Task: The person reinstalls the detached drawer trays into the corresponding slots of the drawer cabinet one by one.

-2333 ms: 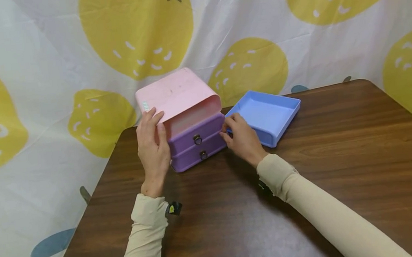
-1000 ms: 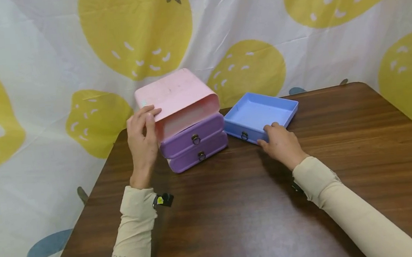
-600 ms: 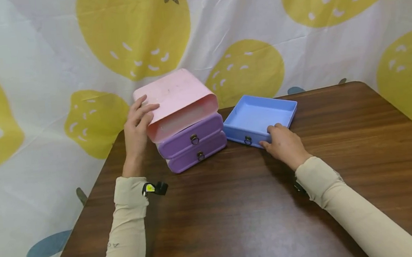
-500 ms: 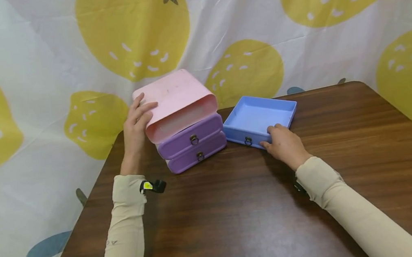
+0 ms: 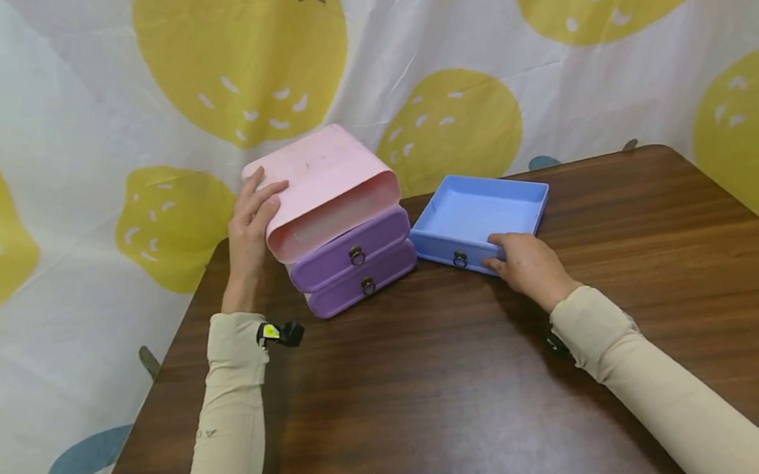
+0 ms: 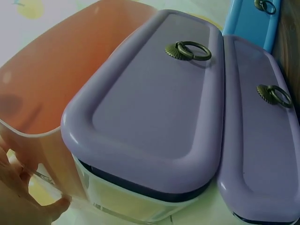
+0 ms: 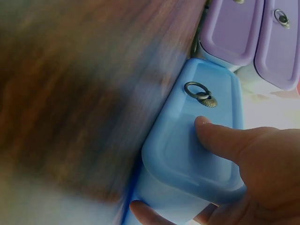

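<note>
A pink drawer organizer (image 5: 315,169) leans slightly on the table, with its top slot open at the front. Two purple drawers, an upper (image 5: 356,252) and a lower one (image 5: 371,280), sit below that slot, each with a ring pull. My left hand (image 5: 249,237) rests on the organizer's left upper corner, fingers laid over the top and thumb against the side. To the right lies a blue drawer (image 5: 475,208), its inside facing up. My right hand (image 5: 533,267) grips its right front corner; in the right wrist view the thumb (image 7: 225,138) presses on the front panel.
The dark wooden table (image 5: 435,413) reaches toward me and off to the right. A lemon-print curtain (image 5: 584,98) hangs behind it. The blue drawer's left end is close beside the purple drawers.
My right hand has gone from beside the purple drawers to the blue drawer's right front corner and taken hold of it. My left hand has shifted left on the organizer, which tilts slightly more.
</note>
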A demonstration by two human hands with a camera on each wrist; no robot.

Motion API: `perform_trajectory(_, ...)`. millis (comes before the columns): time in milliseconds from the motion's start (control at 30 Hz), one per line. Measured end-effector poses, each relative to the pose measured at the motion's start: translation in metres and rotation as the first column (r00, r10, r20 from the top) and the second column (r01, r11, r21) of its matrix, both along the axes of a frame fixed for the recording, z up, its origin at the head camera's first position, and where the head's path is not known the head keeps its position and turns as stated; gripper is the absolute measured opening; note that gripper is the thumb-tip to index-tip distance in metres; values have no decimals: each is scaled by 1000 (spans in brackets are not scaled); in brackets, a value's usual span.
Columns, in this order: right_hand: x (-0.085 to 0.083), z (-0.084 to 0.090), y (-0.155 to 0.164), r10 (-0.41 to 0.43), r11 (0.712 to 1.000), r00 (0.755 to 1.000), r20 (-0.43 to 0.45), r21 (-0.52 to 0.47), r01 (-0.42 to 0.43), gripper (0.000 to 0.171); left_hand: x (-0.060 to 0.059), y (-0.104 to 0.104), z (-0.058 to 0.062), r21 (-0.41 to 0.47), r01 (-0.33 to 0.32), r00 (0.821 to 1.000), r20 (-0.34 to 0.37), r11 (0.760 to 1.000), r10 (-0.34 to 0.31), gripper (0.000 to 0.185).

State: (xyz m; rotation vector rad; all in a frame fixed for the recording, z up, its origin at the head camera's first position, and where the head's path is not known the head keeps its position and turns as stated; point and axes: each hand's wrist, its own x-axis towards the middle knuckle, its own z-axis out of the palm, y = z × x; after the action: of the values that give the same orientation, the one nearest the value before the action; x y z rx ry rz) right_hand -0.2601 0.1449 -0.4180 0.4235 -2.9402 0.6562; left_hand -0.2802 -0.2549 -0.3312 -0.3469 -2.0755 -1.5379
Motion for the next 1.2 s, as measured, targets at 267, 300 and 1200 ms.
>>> perform_trajectory(267,2,2,10,11,998,1000,6,-67,-10,45,-1,1,-3,-42,-9,1000,-14,999,9,36)
perform_trajectory(300,3,2,12,15,996,1000,-8,-82,-16,45,-1,1,-4,-41,-7,1000,-17,999,7,36)
perform_trajectory(1200,28,6,50,-6,961,922,-387,-256,-101,23,-4,6,-12,-33,-2,999,-35,999,1,37)
